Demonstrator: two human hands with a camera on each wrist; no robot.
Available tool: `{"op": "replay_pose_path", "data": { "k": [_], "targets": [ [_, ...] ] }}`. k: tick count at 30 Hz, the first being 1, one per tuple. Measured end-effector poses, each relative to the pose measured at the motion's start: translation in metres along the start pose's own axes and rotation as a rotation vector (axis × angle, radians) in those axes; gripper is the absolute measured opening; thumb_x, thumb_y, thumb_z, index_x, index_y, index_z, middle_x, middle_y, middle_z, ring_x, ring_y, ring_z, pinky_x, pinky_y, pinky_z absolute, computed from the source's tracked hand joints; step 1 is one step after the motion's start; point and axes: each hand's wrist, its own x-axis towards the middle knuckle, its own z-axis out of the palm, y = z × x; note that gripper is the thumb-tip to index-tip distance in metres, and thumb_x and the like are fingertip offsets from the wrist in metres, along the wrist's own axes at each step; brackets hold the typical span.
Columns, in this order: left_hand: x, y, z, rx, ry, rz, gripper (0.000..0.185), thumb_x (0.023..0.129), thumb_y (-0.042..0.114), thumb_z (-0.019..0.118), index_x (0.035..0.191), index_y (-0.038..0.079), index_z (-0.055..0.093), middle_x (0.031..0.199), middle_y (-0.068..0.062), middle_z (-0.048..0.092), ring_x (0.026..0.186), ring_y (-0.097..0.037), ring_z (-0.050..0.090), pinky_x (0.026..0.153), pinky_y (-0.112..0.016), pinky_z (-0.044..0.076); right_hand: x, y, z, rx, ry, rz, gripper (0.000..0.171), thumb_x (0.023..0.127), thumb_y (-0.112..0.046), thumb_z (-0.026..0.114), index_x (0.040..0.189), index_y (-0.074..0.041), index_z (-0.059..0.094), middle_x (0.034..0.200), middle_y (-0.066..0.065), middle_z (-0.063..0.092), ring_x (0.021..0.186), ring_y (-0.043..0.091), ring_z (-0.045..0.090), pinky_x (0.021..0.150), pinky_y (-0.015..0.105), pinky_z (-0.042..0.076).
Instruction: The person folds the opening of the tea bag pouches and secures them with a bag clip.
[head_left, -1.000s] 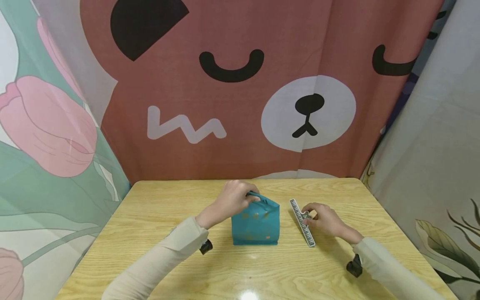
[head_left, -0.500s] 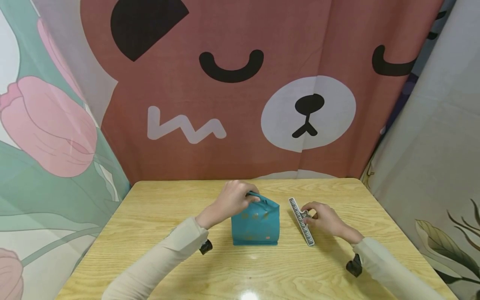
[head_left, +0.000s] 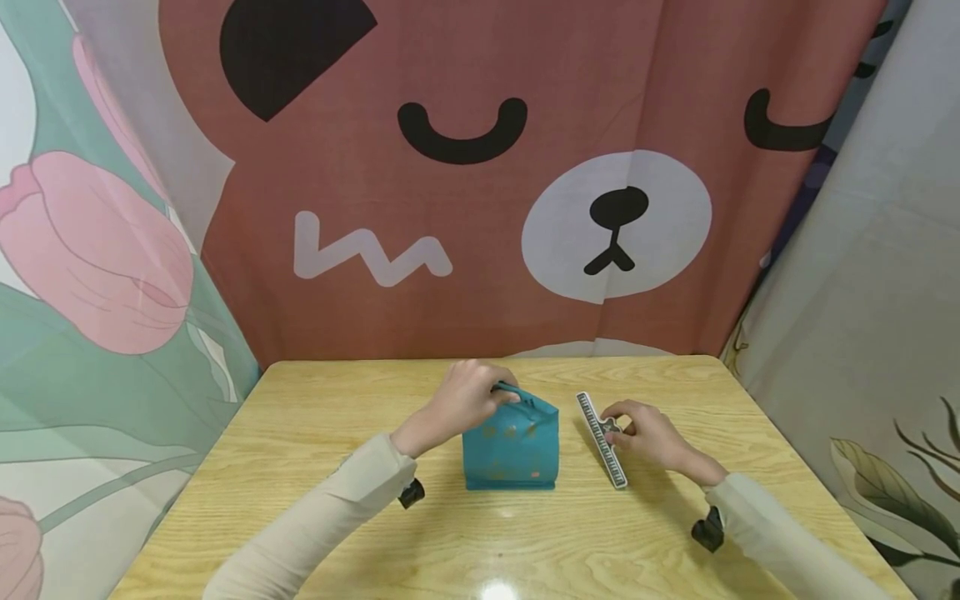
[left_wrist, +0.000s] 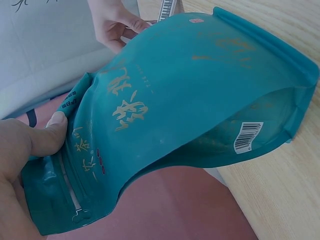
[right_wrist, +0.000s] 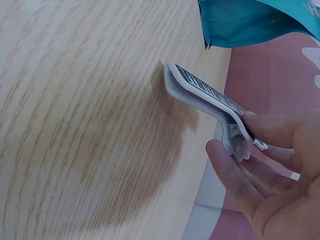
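Observation:
A teal zip-top pouch (head_left: 512,454) with gold lettering stands upright on the table, its top edge bent over. My left hand (head_left: 472,396) grips that top edge, thumb on the front, as the left wrist view shows along the pouch's zip strip (left_wrist: 72,187). To the right, my right hand (head_left: 648,433) pinches a long bag clip (head_left: 602,442), white with a black piano-key pattern. In the right wrist view the thumb is on one handle of the clip (right_wrist: 205,92) and the fingers are at the other, its long jaws nearly together and its spring visible.
The light wood table (head_left: 360,533) extends around both hands. Behind it hangs a reddish-brown curtain (head_left: 450,317) with a bear print. Floral cloths hang at the left (head_left: 112,333) and right (head_left: 862,333) sides. Small black devices sit at both wrists.
The clip has shifted slightly up and to the left in the right hand, towards the table's back. The left hand and the pouch have stayed put.

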Motion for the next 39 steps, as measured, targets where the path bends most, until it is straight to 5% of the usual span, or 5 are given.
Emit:
{"op": "replay_pose_path", "data": {
  "k": [21, 39],
  "targets": [
    [0.000, -0.001, 0.001, 0.004, 0.005, 0.005, 0.007, 0.087, 0.018, 0.078, 0.090, 0.012, 0.079, 0.082, 0.002, 0.074, 0.065, -0.005, 0.065, 0.061, -0.022, 0.050, 0.001, -0.004, -0.001, -0.025, 0.065, -0.022, 0.035, 0.084, 0.005, 0.075, 0.118, 0.009, 0.063, 0.110, 0.025, 0.063, 0.070, 0.024, 0.066, 0.057, 0.026, 0.051],
    [0.000, -0.001, 0.001, 0.001, 0.005, 0.002, 0.007, 0.087, 0.019, 0.077, 0.089, 0.012, 0.079, 0.081, 0.003, 0.073, 0.064, -0.005, 0.064, 0.060, -0.021, 0.049, 0.004, -0.011, -0.001, -0.085, 0.103, -0.061, 0.034, 0.084, -0.002, 0.078, 0.115, 0.004, 0.067, 0.104, 0.013, 0.068, 0.080, 0.018, 0.067, 0.065, 0.028, 0.054]
  ]
}}
